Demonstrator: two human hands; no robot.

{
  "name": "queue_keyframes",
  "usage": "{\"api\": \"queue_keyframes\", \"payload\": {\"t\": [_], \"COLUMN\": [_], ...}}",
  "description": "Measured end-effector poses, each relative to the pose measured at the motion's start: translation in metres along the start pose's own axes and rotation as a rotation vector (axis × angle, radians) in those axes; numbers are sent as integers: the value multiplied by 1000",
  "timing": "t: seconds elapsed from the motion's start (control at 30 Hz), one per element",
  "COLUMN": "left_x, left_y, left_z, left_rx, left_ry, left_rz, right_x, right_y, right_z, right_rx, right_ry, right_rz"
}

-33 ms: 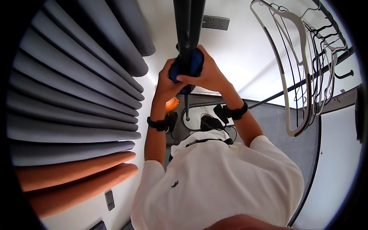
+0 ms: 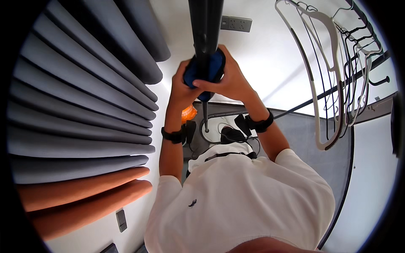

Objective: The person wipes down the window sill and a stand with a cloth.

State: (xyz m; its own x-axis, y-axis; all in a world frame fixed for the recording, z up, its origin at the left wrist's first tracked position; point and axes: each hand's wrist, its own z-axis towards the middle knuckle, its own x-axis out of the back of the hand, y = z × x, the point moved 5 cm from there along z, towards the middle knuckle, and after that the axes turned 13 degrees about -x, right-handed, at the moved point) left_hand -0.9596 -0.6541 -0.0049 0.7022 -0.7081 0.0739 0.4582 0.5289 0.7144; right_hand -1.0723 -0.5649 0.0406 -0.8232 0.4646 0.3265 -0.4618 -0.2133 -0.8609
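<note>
A blue item with black edges (image 2: 216, 66) lies against a dark upright pole (image 2: 205, 31), which passes in front of part of it. Its exact kind is hidden by the pole and my fingers. My left hand (image 2: 184, 87) grips it from the left, fingers curled out of sight behind. From the other side my right hand (image 2: 230, 80) clasps it, the thumb reaching across its lower part toward the left hand. Black straps with small dark boxes are around both wrists. The pole's thin lower part (image 2: 205, 116) continues down below my hands.
Grey padded wall panels (image 2: 84, 101) and two orange ones (image 2: 93, 185) line the left. Several hangers (image 2: 337, 84) hang from a dark rail at the right. Behind the pole, a socket plate (image 2: 237, 24) is on the white wall. An orange object (image 2: 189, 113) shows beside my left forearm.
</note>
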Motion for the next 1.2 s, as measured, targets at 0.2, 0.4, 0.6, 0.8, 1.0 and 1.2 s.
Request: {"api": "queue_keyframes", "payload": {"t": [0.2,0.4,0.6,0.8,1.0,1.2], "left_x": [-21,-17,-47,-41,7,-137], "left_y": [-58,-182,-172,-191,-267,-249], "left_z": [-33,-190,-183,-203,-278,-230], "left_rx": [-12,323,374,414,483,814], "left_ry": [188,1,92,407,1232,1245], "left_rz": [-55,191,292,647,-242,-102], "right_x": [-17,-82,-60,2,159,385], "right_y": [46,215,267,244,234,257], "right_z": [-15,-95,-154,-151,-208,-395], "right_rx": [-46,-558,-567,-500,-743,-1049], "right_ry": [76,-972,-1041,-759,-605,132], "right_rz": [-143,-677,-504,-300,-313,-26]}}
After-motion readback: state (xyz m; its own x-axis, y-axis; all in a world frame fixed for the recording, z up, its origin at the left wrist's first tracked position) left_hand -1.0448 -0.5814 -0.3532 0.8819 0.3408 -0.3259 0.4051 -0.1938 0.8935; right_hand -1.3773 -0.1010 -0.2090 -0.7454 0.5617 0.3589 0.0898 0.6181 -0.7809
